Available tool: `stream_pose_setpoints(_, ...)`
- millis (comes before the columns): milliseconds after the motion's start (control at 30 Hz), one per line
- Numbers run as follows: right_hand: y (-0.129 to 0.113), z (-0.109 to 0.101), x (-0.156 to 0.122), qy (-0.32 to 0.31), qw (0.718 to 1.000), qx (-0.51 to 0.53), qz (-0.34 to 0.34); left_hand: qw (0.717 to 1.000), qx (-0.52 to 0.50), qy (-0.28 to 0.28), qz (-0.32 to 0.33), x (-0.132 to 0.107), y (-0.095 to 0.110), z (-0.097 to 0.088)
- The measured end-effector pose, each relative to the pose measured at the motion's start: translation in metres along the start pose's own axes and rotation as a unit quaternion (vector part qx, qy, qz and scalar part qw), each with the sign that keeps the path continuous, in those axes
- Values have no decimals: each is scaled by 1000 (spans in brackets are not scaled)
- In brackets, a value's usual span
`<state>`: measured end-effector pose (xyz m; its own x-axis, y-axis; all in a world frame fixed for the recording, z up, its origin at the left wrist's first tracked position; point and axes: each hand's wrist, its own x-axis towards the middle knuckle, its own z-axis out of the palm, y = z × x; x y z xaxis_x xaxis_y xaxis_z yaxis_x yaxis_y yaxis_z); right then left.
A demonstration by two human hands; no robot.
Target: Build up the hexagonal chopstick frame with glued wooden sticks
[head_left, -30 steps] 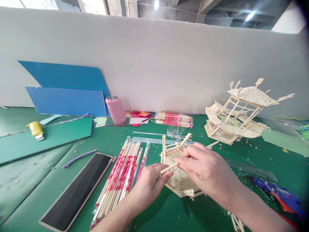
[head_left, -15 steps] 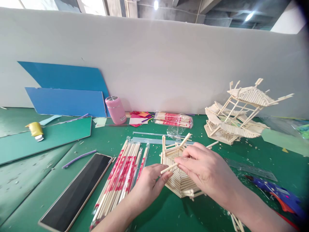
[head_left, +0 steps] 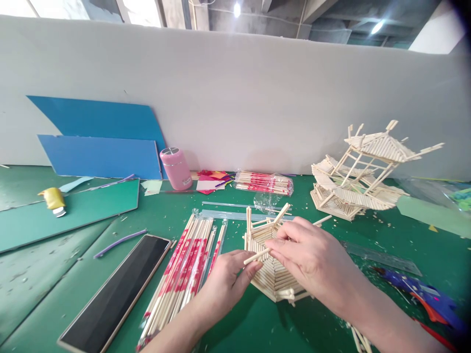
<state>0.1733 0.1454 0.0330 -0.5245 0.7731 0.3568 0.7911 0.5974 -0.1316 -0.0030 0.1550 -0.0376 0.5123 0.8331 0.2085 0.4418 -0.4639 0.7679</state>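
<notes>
A web-like octagonal base of wooden sticks (head_left: pixel 274 274), with short posts rising from its rim, sits on the green table before me. Over its near left side, my left hand (head_left: pixel 235 272) pinches a short wooden stick (head_left: pixel 253 257) between thumb and forefinger. The other end of that stick is in the fingers of my right hand (head_left: pixel 305 250), which covers the right part of the base. Whether the stick touches the base I cannot tell. Left of my left hand lie wrapped chopsticks (head_left: pixel 184 269) in clear sleeves with red print.
A pavilion model of sticks (head_left: pixel 364 171) stands at the back right. A blue glue gun (head_left: pixel 419 291) and a clear ruler (head_left: pixel 382 257) lie right. Leftward are a phone (head_left: pixel 117 289), a purple strip (head_left: pixel 119 242), a pink flask (head_left: pixel 176 169) and a yellow glue bottle (head_left: pixel 54 200).
Hardly anything differs. The view has shifted very slightly, while both hands keep the same hold on the short stick over the base.
</notes>
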Motion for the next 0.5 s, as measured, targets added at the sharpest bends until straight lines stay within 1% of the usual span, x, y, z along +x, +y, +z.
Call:
stream_pose_setpoints(367, -1, 1, 3, -11, 1000, -8, 9, 1000, 11, -3, 1, 0, 1, 0)
stream_pose_setpoints(500, -2, -5, -2, 2, 1000, -1, 9, 1000, 7, -3, 4, -1, 0, 0)
